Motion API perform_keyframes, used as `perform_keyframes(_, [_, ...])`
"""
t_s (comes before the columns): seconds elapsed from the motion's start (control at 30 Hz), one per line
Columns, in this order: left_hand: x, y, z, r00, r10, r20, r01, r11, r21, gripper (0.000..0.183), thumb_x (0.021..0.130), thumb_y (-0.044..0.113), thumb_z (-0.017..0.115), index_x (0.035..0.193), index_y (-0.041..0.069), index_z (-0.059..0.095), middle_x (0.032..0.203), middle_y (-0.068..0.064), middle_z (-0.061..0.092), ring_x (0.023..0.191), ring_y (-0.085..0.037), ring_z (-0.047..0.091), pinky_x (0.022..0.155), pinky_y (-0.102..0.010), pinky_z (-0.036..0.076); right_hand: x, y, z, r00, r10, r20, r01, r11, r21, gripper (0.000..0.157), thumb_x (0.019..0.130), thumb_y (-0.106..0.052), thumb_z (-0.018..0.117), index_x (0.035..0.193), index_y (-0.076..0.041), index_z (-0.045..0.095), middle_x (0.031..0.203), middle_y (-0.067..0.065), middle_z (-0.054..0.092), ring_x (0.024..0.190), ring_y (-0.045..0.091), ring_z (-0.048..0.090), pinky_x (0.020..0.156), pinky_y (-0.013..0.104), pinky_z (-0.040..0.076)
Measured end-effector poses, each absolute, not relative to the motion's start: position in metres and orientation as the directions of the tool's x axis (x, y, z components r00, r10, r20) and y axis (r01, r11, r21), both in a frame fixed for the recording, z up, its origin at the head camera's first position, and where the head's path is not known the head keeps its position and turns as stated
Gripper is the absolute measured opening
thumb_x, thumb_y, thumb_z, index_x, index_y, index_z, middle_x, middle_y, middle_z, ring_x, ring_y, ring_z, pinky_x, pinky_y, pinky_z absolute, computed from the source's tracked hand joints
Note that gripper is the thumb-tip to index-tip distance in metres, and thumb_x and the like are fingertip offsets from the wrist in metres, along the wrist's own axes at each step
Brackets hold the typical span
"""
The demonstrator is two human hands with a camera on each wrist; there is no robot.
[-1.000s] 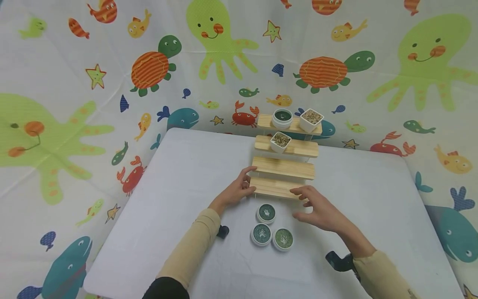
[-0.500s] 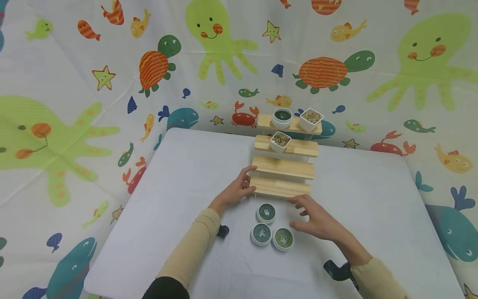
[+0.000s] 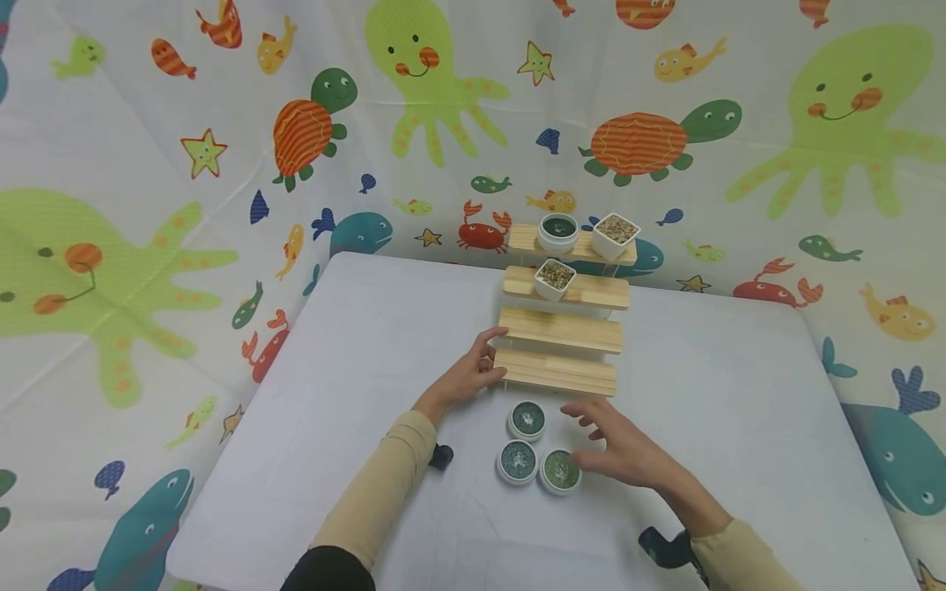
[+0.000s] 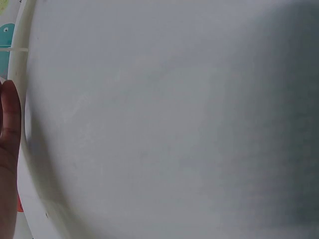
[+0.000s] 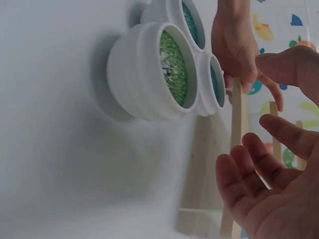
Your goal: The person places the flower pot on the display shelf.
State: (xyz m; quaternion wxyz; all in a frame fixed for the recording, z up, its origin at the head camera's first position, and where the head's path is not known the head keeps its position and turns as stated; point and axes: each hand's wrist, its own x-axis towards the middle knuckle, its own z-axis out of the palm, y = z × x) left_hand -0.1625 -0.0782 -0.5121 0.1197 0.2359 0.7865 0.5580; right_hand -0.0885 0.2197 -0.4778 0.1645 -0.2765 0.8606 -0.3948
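My left hand (image 3: 464, 376) holds the left ends of the two lowest shelves of a tiered wooden display stand (image 3: 556, 372). In front of the stand are three round white jars with green, grainy contents: a dark green one (image 3: 528, 419), a bluish-green one (image 3: 517, 462) and a lighter green one (image 3: 560, 471). Beside the lighter jar, my right hand (image 3: 624, 447) hovers with fingers spread apart and nothing held. The right wrist view shows that jar (image 5: 137, 74) left of the thumb, apart from it. Only part of the left hand (image 4: 9, 129) shows in the left wrist view.
The stand's top shelf bears a round white jar (image 3: 557, 234) and a square white bowl (image 3: 615, 237) of seeds. Another square bowl (image 3: 554, 280) sits one shelf down. A white table (image 3: 347, 345) lies underneath, before a curtain (image 3: 473, 98) of sea animals.
My right hand has moved away from the lowest shelf, down and slightly left toward the lighter green jar. The left hand keeps its place on the stand.
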Motion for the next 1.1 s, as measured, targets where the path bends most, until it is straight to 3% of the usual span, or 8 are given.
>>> perform_keyframes(1.1, [-0.164,-0.078,-0.515,-0.856,0.507,0.107,0.26,0.241,0.935,0.066,0.097,0.003,0.059,0.15,0.009,0.02,0.101,-0.02,0.047,0.067,-0.013,0.046,0.064,-0.025,0.04,-0.069,0.213,-0.502,-0.767,-0.634,-0.1,-0.332,0.526,-0.783,0.054,0.076,-0.013,0.077,0.126,-0.004,0.058,0.121,0.012,0.053,0.104,0.027,0.053,0.083,0.037,0.051])
